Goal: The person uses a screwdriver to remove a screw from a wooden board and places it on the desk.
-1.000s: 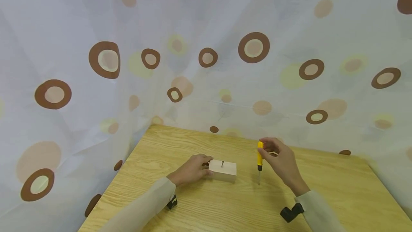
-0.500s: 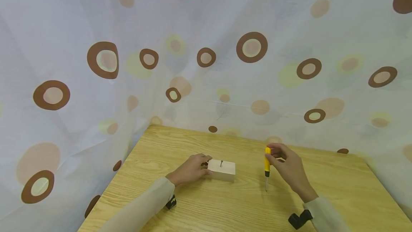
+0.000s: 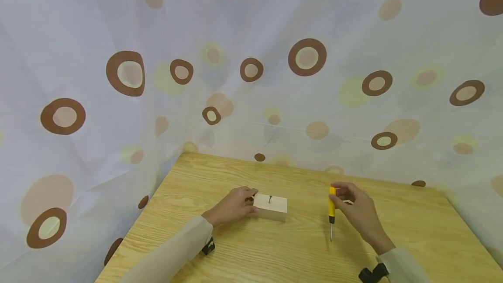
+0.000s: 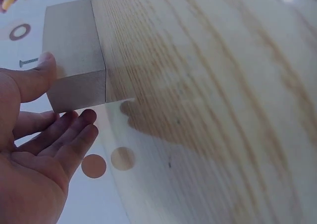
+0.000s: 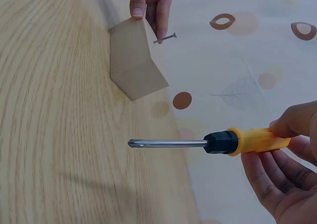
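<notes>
A pale wooden block lies on the table, and a screw stands upright out of its top face. My left hand grips the block's left end, thumb on the near side and fingers at the far side. To the right of the block, my right hand pinches the yellow handle of a screwdriver between thumb and fingers. Its metal shaft points down, and the right wrist view shows a cross-shaped tip apart from both screw and block.
The wood-grain table reaches back to a white curtain with brown and yellow dots. More curtain hangs along the left side. A black band sits at the right wrist.
My right hand has moved the screwdriver to the right and nearer me, away from the block. The left hand and the block have stayed in place.
</notes>
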`<state>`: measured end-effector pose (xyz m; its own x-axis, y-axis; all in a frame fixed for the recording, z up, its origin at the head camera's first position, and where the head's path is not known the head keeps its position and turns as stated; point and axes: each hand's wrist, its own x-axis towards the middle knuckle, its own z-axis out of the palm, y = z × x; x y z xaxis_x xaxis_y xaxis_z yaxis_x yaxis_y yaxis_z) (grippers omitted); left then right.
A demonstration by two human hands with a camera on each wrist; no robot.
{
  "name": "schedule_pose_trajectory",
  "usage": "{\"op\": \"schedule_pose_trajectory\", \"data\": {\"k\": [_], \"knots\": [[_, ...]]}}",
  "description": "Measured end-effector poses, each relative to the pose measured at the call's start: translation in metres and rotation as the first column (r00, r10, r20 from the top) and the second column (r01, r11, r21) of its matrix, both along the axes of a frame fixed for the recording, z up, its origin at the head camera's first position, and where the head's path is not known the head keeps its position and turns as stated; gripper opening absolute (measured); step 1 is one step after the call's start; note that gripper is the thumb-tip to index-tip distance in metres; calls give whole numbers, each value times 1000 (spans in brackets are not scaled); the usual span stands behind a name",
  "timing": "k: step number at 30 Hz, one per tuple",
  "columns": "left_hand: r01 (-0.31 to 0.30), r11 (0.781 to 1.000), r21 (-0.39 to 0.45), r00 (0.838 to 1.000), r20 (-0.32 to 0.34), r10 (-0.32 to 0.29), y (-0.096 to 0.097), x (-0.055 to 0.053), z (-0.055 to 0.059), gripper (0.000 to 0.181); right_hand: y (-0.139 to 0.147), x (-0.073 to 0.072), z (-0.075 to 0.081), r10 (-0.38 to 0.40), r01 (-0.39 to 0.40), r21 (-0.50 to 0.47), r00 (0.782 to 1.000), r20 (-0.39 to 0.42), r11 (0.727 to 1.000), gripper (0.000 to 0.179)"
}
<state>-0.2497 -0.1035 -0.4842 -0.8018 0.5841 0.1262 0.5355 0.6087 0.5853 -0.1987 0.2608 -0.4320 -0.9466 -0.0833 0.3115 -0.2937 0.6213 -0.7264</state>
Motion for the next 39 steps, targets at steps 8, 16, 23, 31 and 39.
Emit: {"op": "schedule_pose_trajectory", "data": {"k": [8,16,23,31,39], "knots": [[6,1000,-5,999,-32,-6,-3,-3,2,68,3,6,-7,-8,7,9,997,72,1000,42],[-39,995,95,999,-17,41,-3,-4,6,54,9,11,-13,-18,19,-3,996,91,1000,42],[-26,987,162,993,-106,43,-1,-6,10,34,13,15,-19,-8,13,-33,990,141,999,44],[-41,979,199,991,-114,65,4,-6,13,24,19,15,-25,-34,38,-19,983,179,999,45],[-28,978,207,985,-162,63,15,-8,16,20,22,19,-27,-18,28,-52,982,189,998,46]]}}
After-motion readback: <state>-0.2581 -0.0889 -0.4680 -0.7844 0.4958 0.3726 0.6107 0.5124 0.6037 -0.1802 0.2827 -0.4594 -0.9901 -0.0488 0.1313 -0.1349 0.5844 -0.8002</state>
